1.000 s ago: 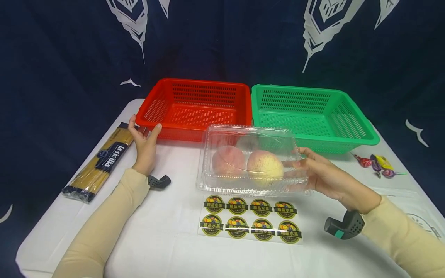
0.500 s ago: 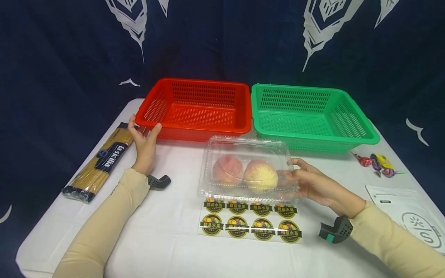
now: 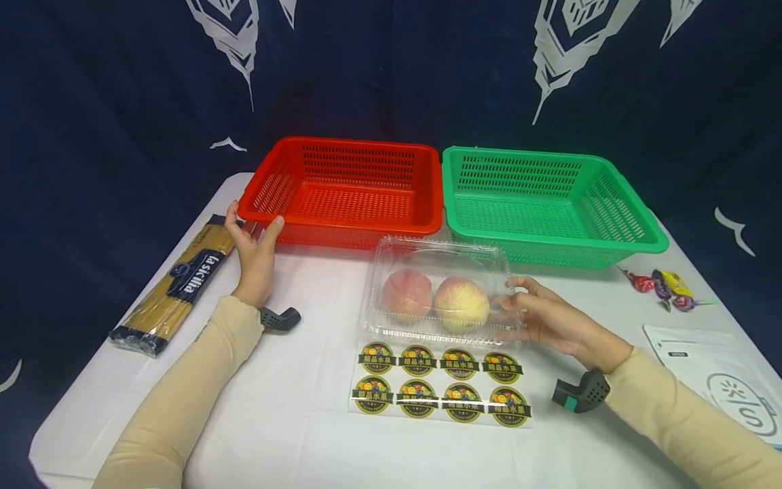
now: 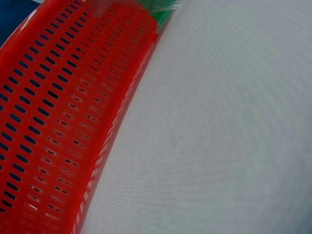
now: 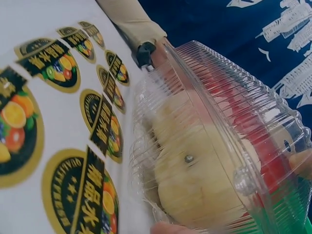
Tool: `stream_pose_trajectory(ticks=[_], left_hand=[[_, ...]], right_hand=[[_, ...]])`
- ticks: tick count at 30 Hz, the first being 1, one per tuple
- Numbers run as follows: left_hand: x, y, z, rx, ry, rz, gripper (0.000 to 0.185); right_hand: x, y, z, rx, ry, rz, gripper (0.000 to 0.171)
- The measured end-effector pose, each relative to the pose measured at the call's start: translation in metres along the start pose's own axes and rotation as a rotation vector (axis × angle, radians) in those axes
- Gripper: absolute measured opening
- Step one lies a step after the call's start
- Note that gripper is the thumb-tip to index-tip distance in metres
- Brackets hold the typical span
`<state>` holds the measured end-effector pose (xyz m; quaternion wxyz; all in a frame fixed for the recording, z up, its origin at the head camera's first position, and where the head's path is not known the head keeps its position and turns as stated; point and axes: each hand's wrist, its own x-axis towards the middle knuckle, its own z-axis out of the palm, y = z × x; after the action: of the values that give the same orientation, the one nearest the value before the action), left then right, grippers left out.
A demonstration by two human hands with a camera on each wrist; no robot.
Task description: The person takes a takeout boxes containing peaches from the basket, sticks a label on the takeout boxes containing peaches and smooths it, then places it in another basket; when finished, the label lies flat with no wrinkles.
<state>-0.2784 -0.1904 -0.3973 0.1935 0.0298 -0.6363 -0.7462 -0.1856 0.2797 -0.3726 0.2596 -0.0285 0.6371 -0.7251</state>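
White table (image 3: 305, 407): right hand (image 3: 552, 322) grips clamshell (image 3: 436, 288)

The head view looks down over the table (image 3: 305, 380); both wrist views sit close, sharing the red basket (image 4: 53, 112).
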Motion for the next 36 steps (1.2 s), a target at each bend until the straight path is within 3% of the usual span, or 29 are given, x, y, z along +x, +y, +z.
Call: stream_pose_trajectory(ticks=[17, 21, 25, 30, 32, 36], left_hand=[[0.000, 0.001, 0.003, -0.039, 0.018, 0.008, 0.089], [-0.002, 0.006, 0.005, 0.025, 0.042, 0.004, 0.089], [-0.005, 0.013, 0.006, 0.162, 0.070, 0.016, 0.091], [-0.006, 0.021, 0.009, 0.319, 0.115, 0.149, 0.077], [-0.007, 0.024, 0.011, 0.377, 0.118, 0.249, 0.063], [-0.011, 0.031, 0.015, 0.456, 0.048, 0.478, 0.040]], right_hand=[[-0.001, -0.009, -0.002, -0.216, 0.070, 0.046, 0.062], [-0.006, -0.011, 0.000, -0.274, 0.069, 0.046, 0.078], [-0.010, -0.015, 0.004, -0.370, 0.092, 0.001, 0.089], [-0.019, -0.020, 0.013, -0.567, 0.182, -0.100, 0.090], [-0.022, -0.022, 0.018, -0.638, 0.219, -0.149, 0.087], [-0.030, -0.024, 0.024, -0.682, 0.291, -0.272, 0.075]])
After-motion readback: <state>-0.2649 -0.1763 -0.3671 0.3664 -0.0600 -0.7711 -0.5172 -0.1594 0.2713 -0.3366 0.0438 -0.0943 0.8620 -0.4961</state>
